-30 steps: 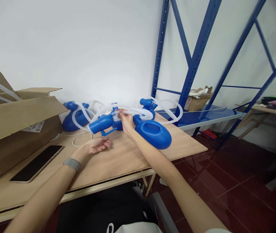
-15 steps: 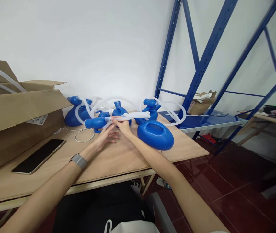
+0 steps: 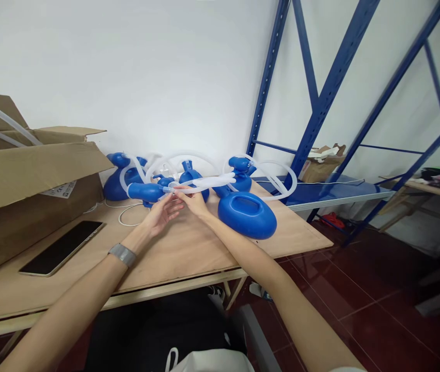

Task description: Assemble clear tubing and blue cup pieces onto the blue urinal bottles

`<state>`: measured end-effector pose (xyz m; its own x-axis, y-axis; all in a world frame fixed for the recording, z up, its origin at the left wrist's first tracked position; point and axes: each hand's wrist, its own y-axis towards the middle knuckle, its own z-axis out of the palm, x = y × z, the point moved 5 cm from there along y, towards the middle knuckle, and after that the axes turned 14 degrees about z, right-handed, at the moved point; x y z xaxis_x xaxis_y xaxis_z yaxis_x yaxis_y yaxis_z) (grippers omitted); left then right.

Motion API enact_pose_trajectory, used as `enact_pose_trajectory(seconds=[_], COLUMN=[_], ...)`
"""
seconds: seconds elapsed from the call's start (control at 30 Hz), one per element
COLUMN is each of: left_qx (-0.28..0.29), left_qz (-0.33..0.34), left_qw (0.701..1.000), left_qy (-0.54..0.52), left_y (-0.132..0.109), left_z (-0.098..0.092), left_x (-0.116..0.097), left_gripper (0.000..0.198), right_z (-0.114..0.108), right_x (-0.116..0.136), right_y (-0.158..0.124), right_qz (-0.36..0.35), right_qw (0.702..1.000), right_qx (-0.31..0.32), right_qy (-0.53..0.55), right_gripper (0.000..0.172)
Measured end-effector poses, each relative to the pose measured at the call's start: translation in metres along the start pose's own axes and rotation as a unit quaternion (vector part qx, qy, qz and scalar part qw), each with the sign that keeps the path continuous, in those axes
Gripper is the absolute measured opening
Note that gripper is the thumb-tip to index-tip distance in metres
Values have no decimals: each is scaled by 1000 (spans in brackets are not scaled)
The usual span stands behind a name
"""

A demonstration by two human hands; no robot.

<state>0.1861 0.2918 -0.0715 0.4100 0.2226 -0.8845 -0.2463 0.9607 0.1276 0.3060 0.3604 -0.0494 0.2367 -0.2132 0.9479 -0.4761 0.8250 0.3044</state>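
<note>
A white flexible tube (image 3: 215,181) joins a blue plastic urinal head (image 3: 145,192) through a short clear connector. My left hand (image 3: 160,214) is at the connector, its thumb and forefinger closed on the head's clear end and its other fingers loosely bent below. Beside it, my right hand (image 3: 193,203) pinches the end of the tube against the connector. The fingertips partly hide the joint. Just right of my right forearm lies a blue plastic bottle (image 3: 247,214) with a moulded grip hole, on its side on the wooden table (image 3: 204,248).
Along the wall stand more blue bottles (image 3: 116,186) with looped white tubes. An open cardboard box (image 3: 34,181) takes up the left side, with a dark tablet (image 3: 63,248) before it. A thin white cable (image 3: 127,223) curls nearby. Right of the table is a blue metal shelf (image 3: 332,192).
Both hands have shifted slightly left and up with the urinal head and tube. My left palm has turned more into view. The bottle on its side has hardly moved.
</note>
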Motion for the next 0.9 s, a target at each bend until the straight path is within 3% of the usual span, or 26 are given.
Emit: enact_pose_trajectory(seconds=[0.13, 0.43, 0.5, 0.7, 0.8, 0.9], left_qx=[-29, -37, -19, 112, 102, 62], left_qz=[25, 41, 37, 4, -11, 19], left_qw=[999, 997, 998, 994, 993, 991], left_qy=[-8, -47, -40, -9, 54, 119], left_y=[1, 0, -1, -5, -2, 1], left_z=[-2, 0, 1, 5, -1, -6], left_x=[-4, -6, -7, -19, -18, -13], left_gripper=[15, 19, 32, 61, 55, 51], right_z=[2, 6, 5, -3, -8, -8], right_x=[-2, -4, -4, 0, 1, 0], right_y=[0, 2, 2, 3, 3, 3], right_qz=[-11, 0, -5, 10, 23, 33], right_qw=[1000, 999, 998, 994, 992, 991], right_qx=[0, -12, -26, -71, -85, -73], right_qy=[6, 36, 54, 77, 85, 109], right_gripper=[39, 42, 41, 50, 55, 55])
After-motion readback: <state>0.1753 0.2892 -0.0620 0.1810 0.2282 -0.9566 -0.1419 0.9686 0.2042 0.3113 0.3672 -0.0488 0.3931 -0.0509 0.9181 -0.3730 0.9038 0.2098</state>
